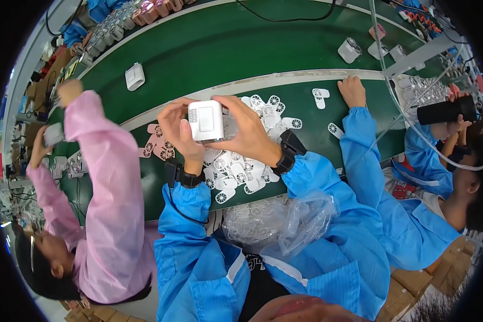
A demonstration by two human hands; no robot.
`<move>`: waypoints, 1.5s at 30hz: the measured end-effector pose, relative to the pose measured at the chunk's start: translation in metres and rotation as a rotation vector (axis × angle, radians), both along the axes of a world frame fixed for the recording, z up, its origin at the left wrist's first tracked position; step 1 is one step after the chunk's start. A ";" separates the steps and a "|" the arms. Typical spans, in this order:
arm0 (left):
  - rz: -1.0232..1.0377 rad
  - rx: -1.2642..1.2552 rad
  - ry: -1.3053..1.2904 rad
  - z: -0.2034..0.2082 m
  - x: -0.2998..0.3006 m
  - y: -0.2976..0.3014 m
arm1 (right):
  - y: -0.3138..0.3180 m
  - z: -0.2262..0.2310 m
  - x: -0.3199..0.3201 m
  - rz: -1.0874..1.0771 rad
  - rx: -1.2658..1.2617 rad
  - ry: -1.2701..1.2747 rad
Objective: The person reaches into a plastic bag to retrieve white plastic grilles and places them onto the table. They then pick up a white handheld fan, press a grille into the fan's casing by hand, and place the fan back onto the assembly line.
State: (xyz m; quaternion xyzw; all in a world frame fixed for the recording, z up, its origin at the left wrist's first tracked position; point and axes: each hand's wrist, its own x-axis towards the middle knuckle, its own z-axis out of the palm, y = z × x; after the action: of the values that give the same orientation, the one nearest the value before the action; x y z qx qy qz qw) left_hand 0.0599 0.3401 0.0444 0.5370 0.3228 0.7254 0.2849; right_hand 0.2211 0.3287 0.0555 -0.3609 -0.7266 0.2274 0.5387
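Note:
A white box-shaped device (205,121) with rounded corners is held up between my two hands, above the bench. My left hand (178,129) grips its left side, thumb raised along the edge. On the other side my right hand (248,129) has its fingers and thumb around the right edge and lower corner. A label with fine print and a raised rectangular panel show on the face turned up. Beneath and beyond my hands lies a loose heap of white flat pieces with round spoked grilles (239,170). Pink pieces of the same shape (156,140) lie to the left.
A green conveyor belt (220,48) runs behind the bench, carrying a white unit (134,77) and others at far right. Clear plastic bags (306,222) rest at my lap. Co-workers sit on both sides; a pink sleeve (104,145) reaches across at left, a blue sleeve (359,145) at right.

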 end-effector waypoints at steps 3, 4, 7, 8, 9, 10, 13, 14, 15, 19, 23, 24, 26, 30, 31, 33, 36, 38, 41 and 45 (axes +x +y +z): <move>-0.001 0.029 0.030 -0.001 0.002 -0.002 | 0.005 0.001 0.006 0.080 -0.041 -0.046; 0.002 0.042 0.047 -0.001 0.001 -0.002 | 0.004 0.001 0.007 0.077 -0.040 -0.051; 0.001 0.018 0.051 -0.001 -0.003 -0.001 | -0.003 0.004 0.003 0.069 -0.095 -0.096; 0.003 0.005 0.054 -0.001 -0.005 -0.001 | -0.004 0.006 0.002 0.068 -0.095 -0.104; 0.003 0.005 0.046 -0.001 -0.007 -0.001 | -0.005 0.008 0.000 0.065 -0.029 -0.124; 0.019 -0.031 0.059 -0.001 -0.010 0.000 | -0.005 0.010 -0.002 0.062 0.036 -0.144; 0.050 -0.109 0.077 0.001 -0.015 -0.001 | -0.005 0.009 -0.012 0.039 0.165 -0.261; 0.019 -0.119 0.098 0.002 -0.015 0.000 | -0.004 0.007 -0.016 0.018 0.231 -0.350; -0.013 -0.129 0.119 0.003 -0.015 0.001 | -0.003 0.006 -0.018 -0.004 0.297 -0.439; -0.134 -0.197 0.117 -0.011 -0.025 0.001 | 0.003 0.000 -0.020 -0.030 0.481 -0.579; -0.236 -0.303 -0.037 -0.013 -0.036 0.001 | 0.008 0.005 -0.027 -0.005 0.556 -0.651; -0.265 -0.342 -0.107 -0.010 -0.038 0.002 | 0.012 0.007 -0.027 -0.003 0.557 -0.657; -0.166 -0.320 -0.092 -0.001 -0.031 0.000 | 0.030 0.010 -0.022 -0.072 0.345 -0.548; 0.064 -0.217 0.115 0.002 -0.026 0.004 | 0.136 0.001 0.015 -0.367 -0.036 -0.425; 0.118 -0.165 0.281 -0.005 -0.026 0.007 | 0.159 -0.010 0.027 -0.375 -0.030 -0.431; 0.166 -0.099 0.437 -0.007 -0.022 0.013 | 0.186 -0.025 0.049 -0.373 -0.170 -0.490; 0.108 -0.174 0.506 -0.014 -0.028 0.006 | 0.187 -0.041 0.054 -0.309 -0.223 -0.428; 0.108 -0.192 0.498 -0.016 -0.032 0.007 | 0.188 -0.042 0.063 -0.280 -0.255 -0.402; 0.110 -0.227 0.489 -0.021 -0.041 0.013 | 0.201 -0.024 0.096 -0.503 -0.104 -0.283; 0.092 -0.235 0.436 -0.023 -0.045 0.019 | 0.215 -0.007 0.241 -1.173 0.316 -0.622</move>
State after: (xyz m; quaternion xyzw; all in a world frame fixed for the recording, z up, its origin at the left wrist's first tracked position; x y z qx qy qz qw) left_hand 0.0150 0.3595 0.0217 0.6287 0.4827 0.5624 0.2356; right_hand 0.4624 0.5435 0.0482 -0.6605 -0.5564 -0.3255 0.3850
